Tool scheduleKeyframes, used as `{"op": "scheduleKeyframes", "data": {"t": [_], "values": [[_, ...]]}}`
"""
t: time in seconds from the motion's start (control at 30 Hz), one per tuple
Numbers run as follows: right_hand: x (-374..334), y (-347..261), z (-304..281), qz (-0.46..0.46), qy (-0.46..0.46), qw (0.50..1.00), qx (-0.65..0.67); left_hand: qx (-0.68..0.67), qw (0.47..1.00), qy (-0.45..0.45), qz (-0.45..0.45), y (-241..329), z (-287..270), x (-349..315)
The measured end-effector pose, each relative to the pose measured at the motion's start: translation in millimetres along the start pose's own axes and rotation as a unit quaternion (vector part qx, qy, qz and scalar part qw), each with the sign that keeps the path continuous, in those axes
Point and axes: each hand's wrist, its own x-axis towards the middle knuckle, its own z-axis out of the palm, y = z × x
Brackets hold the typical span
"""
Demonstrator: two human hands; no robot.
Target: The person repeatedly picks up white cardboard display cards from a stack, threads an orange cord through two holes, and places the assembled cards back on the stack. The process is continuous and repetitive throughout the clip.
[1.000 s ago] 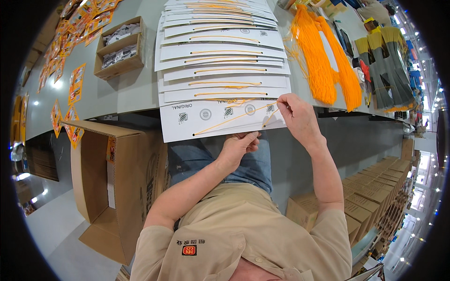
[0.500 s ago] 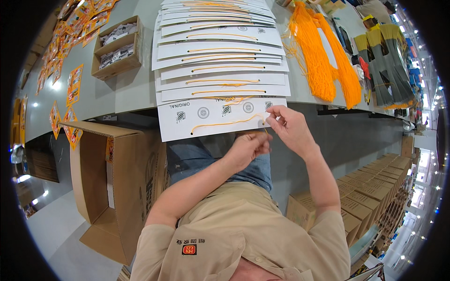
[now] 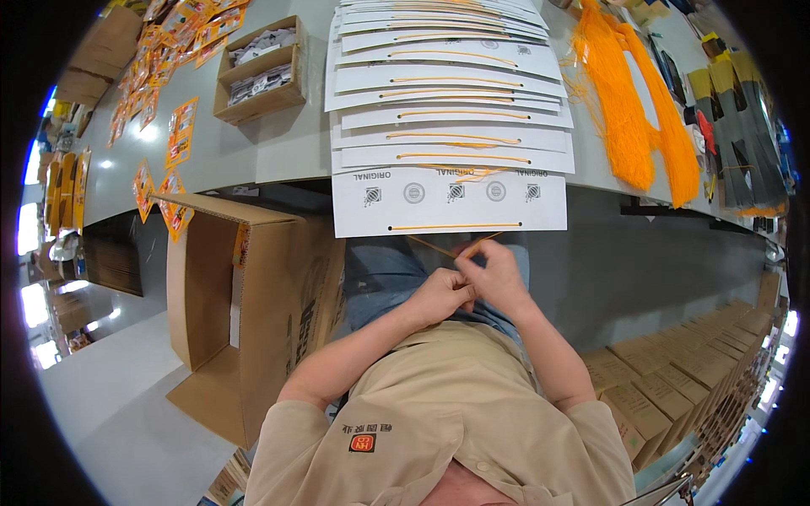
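The nearest white printed sheet overhangs the table's front edge. An orange cord runs straight across its near edge between two punched holes. Below the sheet, the cord's two free lengths come together in a V at my hands. My right hand is closed, with thumb and forefinger pinching the cord where the lengths meet. Right beside it, touching, my left hand has its fingers curled shut near the cord's ends; what lies inside them is hidden.
Behind lies a row of overlapping white sheets threaded with orange cords. Bundles of orange cord lie at right, a divided cardboard tray and orange cards at left. An open carton stands left of my legs; several boxes line the floor at right.
The cord on the front sheet has gone from slack to taut. Both hands have drawn back from the sheet's edge toward my body and come together. The view has shifted left.
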Motion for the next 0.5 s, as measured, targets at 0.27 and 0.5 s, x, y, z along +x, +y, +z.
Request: {"op": "scheduleKeyframes", "data": {"t": [0.27, 0.5], "values": [[-16, 13, 19, 0.033, 0.007, 0.973, 0.229, -0.09, 0.945, 0.297, 0.1, 23, -17, 13], [-18, 9, 19, -0.173, 0.106, 0.978, -0.042, 0.031, 0.981, 0.172, 0.081, 11, -28, 5]]}}
